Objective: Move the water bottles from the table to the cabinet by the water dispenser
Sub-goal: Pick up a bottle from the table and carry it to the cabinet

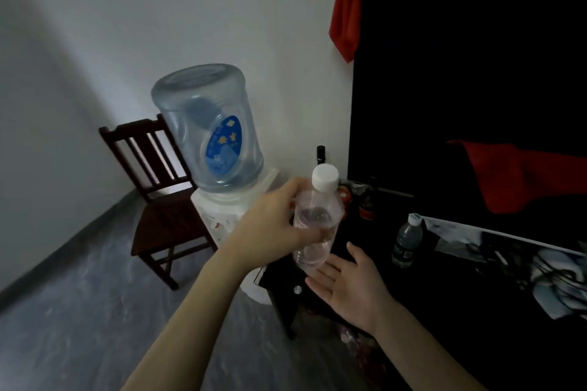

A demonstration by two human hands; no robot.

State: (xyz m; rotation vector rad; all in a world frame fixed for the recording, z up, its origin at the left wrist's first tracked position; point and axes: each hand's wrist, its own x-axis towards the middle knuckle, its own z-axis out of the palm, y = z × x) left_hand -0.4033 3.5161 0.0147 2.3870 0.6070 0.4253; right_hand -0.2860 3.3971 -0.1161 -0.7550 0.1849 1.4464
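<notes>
blue jug label (225, 145) unreadable, no legible text

- You stand in a plain room of a home: white walls, grey floor.
- Water dispenser (222, 209) with inverted jug, dark wooden chair (158, 194) beside it.
- Red cloth (344, 9) draped over dark furniture.

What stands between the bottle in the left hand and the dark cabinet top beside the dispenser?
Only the open right hand, palm up just under the clear bottle held by the left hand. Beyond it the cabinet top looks bare up to a green-labelled bottle standing farther right.
</notes>
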